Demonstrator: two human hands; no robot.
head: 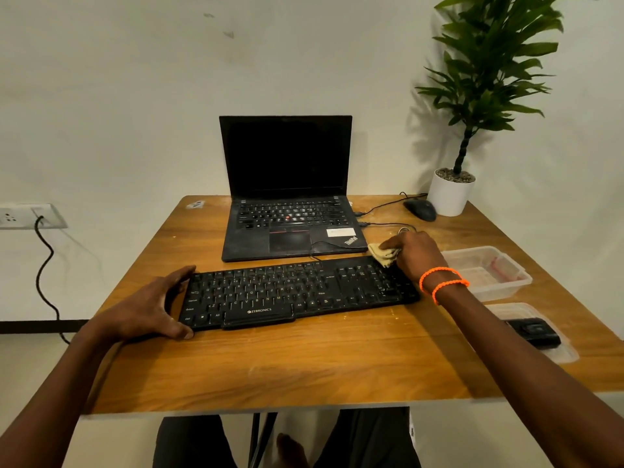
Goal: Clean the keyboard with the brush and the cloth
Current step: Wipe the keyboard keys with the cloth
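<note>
Yellowish soft cloth (385,254) crumples limply, pinched in my right grip (413,253); left grip (153,307), spread, steadies the rigid black plastic keyboard (297,295) beside it.

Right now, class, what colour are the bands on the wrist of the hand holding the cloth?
Bright orange bands, clearest in the head view.
</note>
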